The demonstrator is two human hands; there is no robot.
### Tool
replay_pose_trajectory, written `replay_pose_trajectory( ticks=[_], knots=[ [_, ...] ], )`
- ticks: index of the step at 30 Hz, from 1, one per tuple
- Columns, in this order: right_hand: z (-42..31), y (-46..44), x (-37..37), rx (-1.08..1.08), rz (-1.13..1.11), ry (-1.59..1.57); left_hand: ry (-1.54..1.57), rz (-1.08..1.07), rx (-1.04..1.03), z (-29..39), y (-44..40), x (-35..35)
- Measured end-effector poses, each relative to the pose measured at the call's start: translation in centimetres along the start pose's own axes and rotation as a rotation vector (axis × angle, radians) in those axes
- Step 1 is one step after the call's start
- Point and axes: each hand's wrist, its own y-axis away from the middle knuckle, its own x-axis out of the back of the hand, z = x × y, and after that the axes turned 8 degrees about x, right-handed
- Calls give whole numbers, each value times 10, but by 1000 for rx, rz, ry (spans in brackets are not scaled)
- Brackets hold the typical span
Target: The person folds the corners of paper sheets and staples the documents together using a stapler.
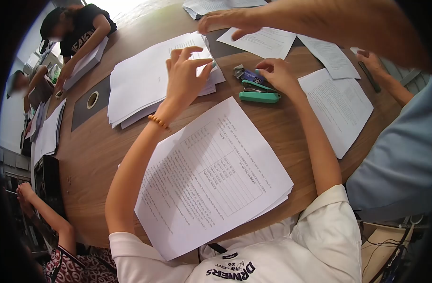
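One open left hand (pixel 184 78); curled right hand (pixel 278 75), can't tell if gripping, is nearer the green stapler (pixel 259 97), lengthwise roughly parallel to the near edge of the bench (pixel 95 141).

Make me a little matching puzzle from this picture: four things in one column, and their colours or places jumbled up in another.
Things
1. Stapler
2. Tape roll
3. Beaded bracelet
4. Sheet with a printed grid

Colours or places
A. Around the camera wearer's left wrist
B. Directly in front of the wearer's white shirt
C. Green
D. On a dark panel of the tabletop

Right pairs: 1-C, 2-D, 3-A, 4-B
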Motion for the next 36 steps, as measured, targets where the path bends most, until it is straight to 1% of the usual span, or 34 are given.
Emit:
replay_pose_trajectory(
  ticks=[1, 2, 4, 5, 7, 8, 10, 11, 13, 14, 16, 17, 19, 21, 23, 26, 28, 29, 31, 32, 34, 36],
  knots=[
    [0, 0, 4, 37, 33, 84, -28, -7, -30, -3, 3, 10],
    [3, 2, 9, 39, 28, 85, -18, -5, -36, -5, 8, 19],
    [8, 2, 20, 37, -74, 160, -7, -20, -26, -8, 18, 37],
    [7, 4, 21, 39, -79, 165, 6, -40, -17, -9, 25, 46],
    [4, 9, 23, -45, -123, 182, -3, -39, -10, -11, 37, 60],
    [6, 10, 22, -43, -126, 187, 5, -42, 0, -12, 44, 66],
    [9, 11, 19, 0, -38, 250, -1, -25, 1, -14, 57, 78],
    [11, 11, 17, 0, -39, 253, 1, -24, 3, -17, 64, 82],
    [9, 10, 16, 9, 46, 264, 32, -12, 66, -23, 78, 91],
    [6, 8, 16, 13, 44, 269, 8, 13, 54, -27, 84, 95],
    [-3, 4, 14, 86, 97, 127, 12, 46, 95, -39, 96, 99],
    [-7, 1, 11, 87, 93, 128, 12, 74, 130, -45, 100, 102],
    [-16, -6, 2, 205, 34, 211, 42, 115, 160, -56, 106, 109],
    [-23, -12, -4, 240, 22, 257, 71, 159, 191, -62, 109, 115],
    [-24, -15, -8, 285, 8, 298, 2, 199, 176, -67, 111, 122],
    [-29, -16, -6, 281, -40, 319, -3, 227, 207, -80, 115, 129],
    [-34, -13, -3, 242, -42, 130, -12, 235, 235, -89, 115, 135],
    [-35, -13, -6, 248, -48, 131, -18, 240, 251, -93, 114, 137],
    [-36, -13, -14, 268, -75, 272, 2, 242, 287, -99, 113, 139],
    [-38, -14, -17, 270, -78, 271, 23, 241, 314, -101, 113, 140],
    [-40, -20, -21, 229, -166, 369, 41, 232, 325, -104, 115, 140],
    [-43, -27, -21, 234, -215, 414, 57, 228, 340, -106, 116, 142]
  ],
)
